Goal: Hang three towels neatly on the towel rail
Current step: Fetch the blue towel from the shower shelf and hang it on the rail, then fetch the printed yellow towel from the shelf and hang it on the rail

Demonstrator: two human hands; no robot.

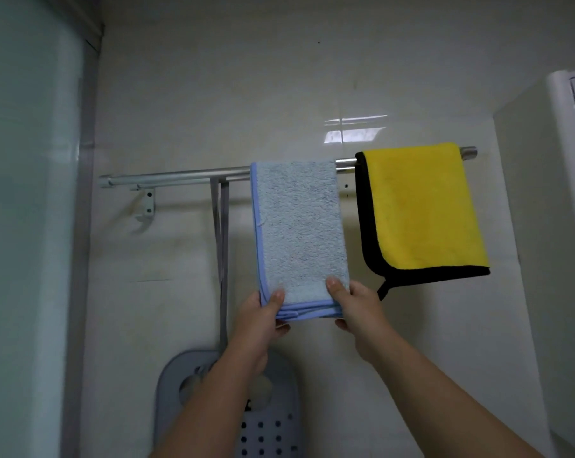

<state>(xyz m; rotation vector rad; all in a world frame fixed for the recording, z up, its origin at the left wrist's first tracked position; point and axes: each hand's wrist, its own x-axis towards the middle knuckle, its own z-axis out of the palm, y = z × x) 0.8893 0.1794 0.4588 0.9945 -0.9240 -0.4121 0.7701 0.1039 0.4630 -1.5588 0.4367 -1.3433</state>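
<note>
Glossy cream wall tiles filled the back of the small bathroom and caught a bright window reflection above the rail. A frosted glass panel in a grey metal frame closed off the left side. A white smooth-sided unit stood at the right edge.

A silver double-bar metal towel rail ran across the wall, fixed near its left end by a white screwed bracket. A yellow plush towel with black edging hung folded over the rail's right end, with a small black loop dangling from its lower left corner. Just to its left, apart from it, a pale blue terry towel with darker blue piping hung over the middle of the rail.

The left hand pinched the blue towel's lower left corner, thumb on the front and fingers curled behind. The right hand pinched the lower right corner in the same way, thumb on the front face and fingers underneath.

A grey fabric strap looped over the rail beside the blue towel's left edge. It ran down to a grey-blue perforated plastic board low on the wall, partly hidden behind the left forearm.
</note>
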